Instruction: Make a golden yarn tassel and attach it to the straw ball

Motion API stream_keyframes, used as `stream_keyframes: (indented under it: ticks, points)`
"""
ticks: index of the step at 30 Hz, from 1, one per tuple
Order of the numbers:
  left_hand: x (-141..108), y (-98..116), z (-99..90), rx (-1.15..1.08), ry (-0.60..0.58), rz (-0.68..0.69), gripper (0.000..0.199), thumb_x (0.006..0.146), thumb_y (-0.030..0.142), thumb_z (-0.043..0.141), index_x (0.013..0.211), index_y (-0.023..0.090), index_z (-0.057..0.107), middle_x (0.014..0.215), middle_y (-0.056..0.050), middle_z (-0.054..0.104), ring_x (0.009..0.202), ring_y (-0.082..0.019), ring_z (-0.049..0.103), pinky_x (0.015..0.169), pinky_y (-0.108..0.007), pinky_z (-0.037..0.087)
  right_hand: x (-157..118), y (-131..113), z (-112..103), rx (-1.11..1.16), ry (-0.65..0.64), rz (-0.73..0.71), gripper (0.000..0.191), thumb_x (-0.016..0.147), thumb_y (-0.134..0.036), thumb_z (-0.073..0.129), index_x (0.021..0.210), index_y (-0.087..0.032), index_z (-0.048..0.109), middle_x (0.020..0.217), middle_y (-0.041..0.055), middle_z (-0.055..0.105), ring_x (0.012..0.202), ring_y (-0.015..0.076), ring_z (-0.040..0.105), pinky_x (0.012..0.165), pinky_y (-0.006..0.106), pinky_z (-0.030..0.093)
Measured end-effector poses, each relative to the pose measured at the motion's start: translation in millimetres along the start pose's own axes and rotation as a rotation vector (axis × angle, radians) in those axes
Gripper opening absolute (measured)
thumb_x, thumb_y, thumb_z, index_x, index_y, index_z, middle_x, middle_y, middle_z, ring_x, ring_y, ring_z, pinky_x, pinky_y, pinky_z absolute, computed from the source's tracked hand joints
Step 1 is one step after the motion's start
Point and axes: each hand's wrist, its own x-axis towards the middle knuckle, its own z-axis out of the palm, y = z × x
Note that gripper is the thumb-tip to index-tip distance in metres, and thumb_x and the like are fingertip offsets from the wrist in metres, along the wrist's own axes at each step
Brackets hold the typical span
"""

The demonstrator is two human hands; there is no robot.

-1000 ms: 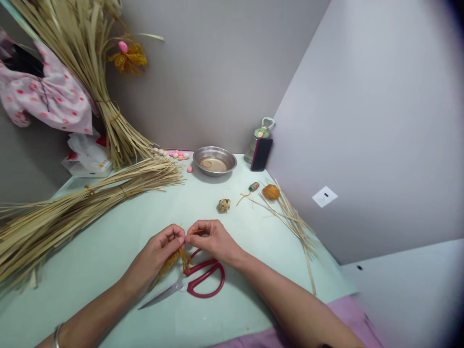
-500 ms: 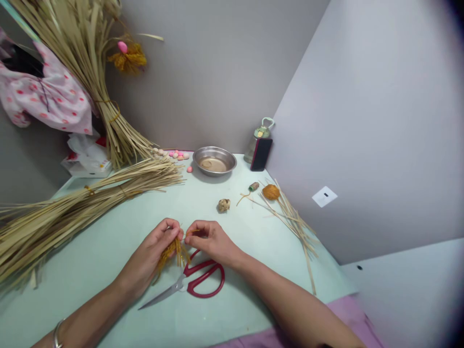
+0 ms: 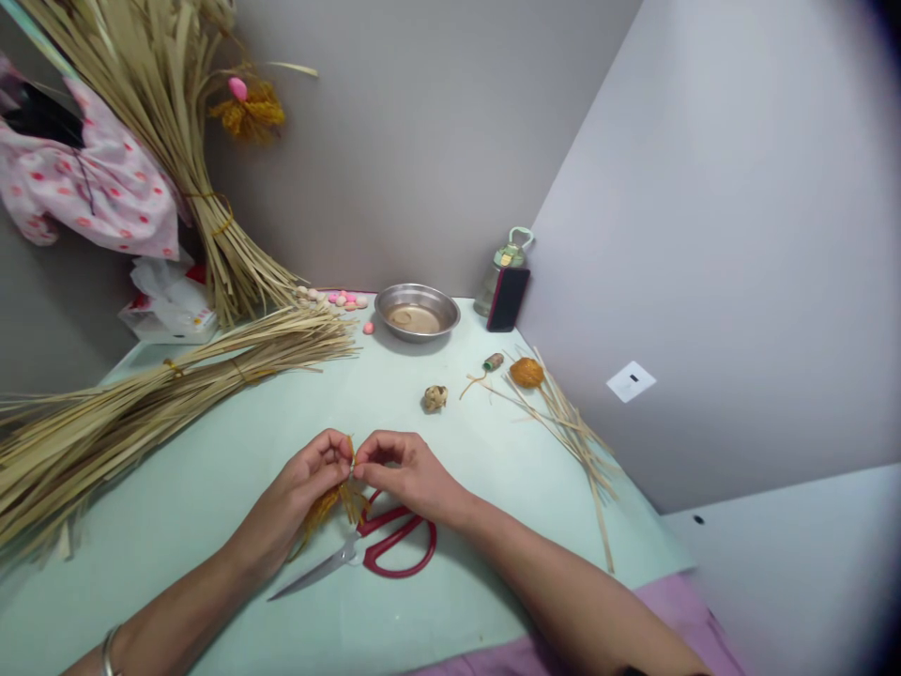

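My left hand is closed on a bundle of golden-yellow strands, whose loose ends hang below its fingers. My right hand pinches at the top of the same bundle, its fingertips almost meeting the left ones; a short orange strand stands up between them. Under the hands lie scissors with red handles, blades toward the lower left. Beyond the hands sits a small knobbly beige piece.
Straw bundles cover the left side. A steel bowl, a bottle and a phone stand at the back. To the right are a spool, an orange ball and loose straws.
My right fingertips have moved slightly left to meet the left ones. The orange strand that pointed right now stands upright between the fingertips.
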Motion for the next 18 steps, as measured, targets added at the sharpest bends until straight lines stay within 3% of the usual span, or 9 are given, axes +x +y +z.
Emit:
stream_keyframes:
  ticks: [9, 18]
  points:
    - [-1, 5, 1.5, -0.024, -0.067, -0.015, 0.014, 0.086, 0.034, 0.065, 0.087, 0.023, 0.056, 0.078, 0.003, 0.052, 0.07, -0.014, 0.044, 0.063, -0.024, 0.036, 2, 5, -1, 0.01, 0.029, -0.032, 0.019, 0.079, -0.035, 0.07, 0.078, -0.017, 0.064, 0.074, -0.0014, 0.061, 0.068, 0.0121, 0.052, 0.069, 0.025, 0.042]
    - [5, -3, 2.0, 0.061, 0.094, 0.018, 0.023, 0.088, 0.043, 0.062, 0.081, 0.024, 0.053, 0.069, 0.006, 0.045, 0.064, -0.013, 0.039, 0.058, -0.022, 0.033, 1, 3, 1, 0.017, -0.01, 0.014, 0.024, 0.078, -0.039, 0.071, 0.078, -0.016, 0.064, 0.071, -0.0009, 0.06, 0.065, 0.0116, 0.051, 0.064, 0.025, 0.044]
